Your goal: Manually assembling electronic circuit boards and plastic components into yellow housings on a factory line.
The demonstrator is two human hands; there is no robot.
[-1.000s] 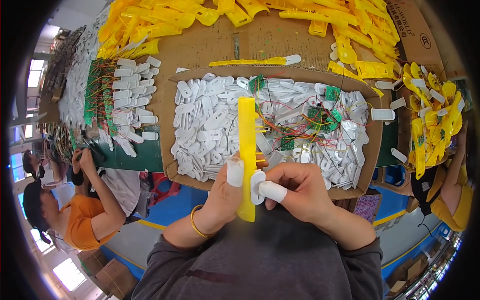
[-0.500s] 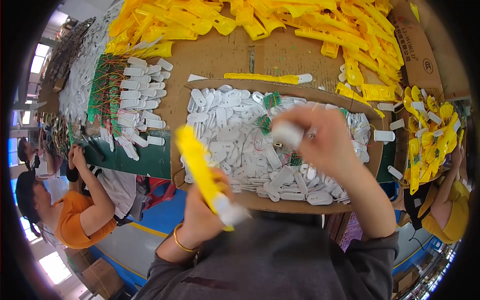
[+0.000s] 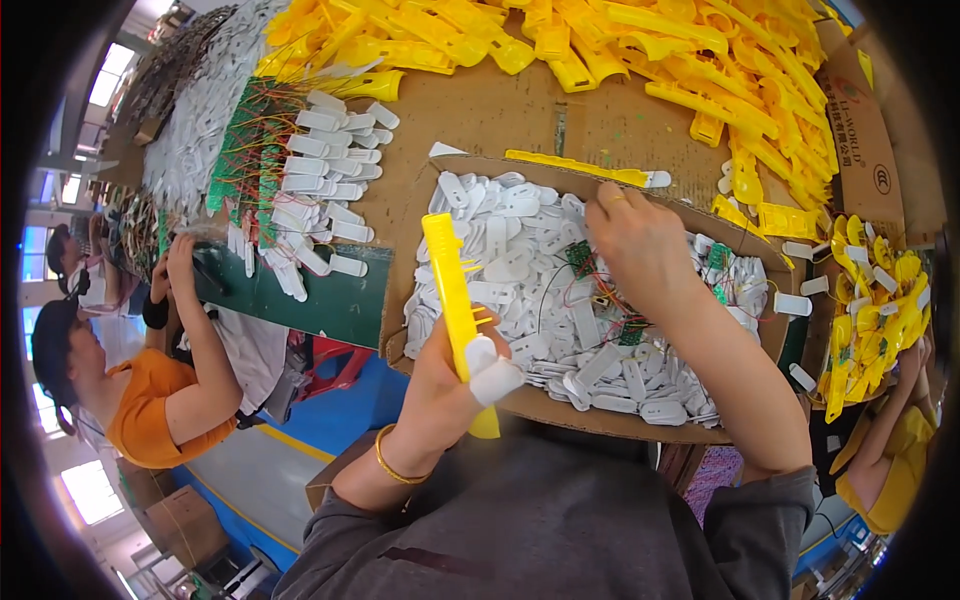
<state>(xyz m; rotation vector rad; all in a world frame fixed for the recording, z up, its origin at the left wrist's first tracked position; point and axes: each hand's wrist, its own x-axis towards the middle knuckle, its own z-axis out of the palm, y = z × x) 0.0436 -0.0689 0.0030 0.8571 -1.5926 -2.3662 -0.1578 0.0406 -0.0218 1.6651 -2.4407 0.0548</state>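
My left hand (image 3: 432, 385) is closed round a long yellow plastic shell (image 3: 453, 290), held upright at a slant over the near left corner of the cardboard box (image 3: 395, 310). Small pegs stick out of the shell's right side. A white wrap (image 3: 495, 380) covers my left thumb, which presses on the shell's lower part. My right hand (image 3: 640, 245) is inside the box near its far wall, fingers curled down among white plastic covers (image 3: 515, 265). Its fingertips, and anything in them, are hidden. Green circuit boards (image 3: 580, 258) with thin wires lie beside it on the covers.
Just beyond the box lies a yellow shell with a white end (image 3: 580, 167). Heaped yellow shells (image 3: 720, 60) fill the far side. Wired boards with white covers (image 3: 325, 165) stand at left. Co-workers sit left (image 3: 165, 400) and right (image 3: 880, 450).
My right hand has moved from above the middle of the box to its far wall, fingers down. The yellow shell in my left hand is more upright. The whole view has shifted.
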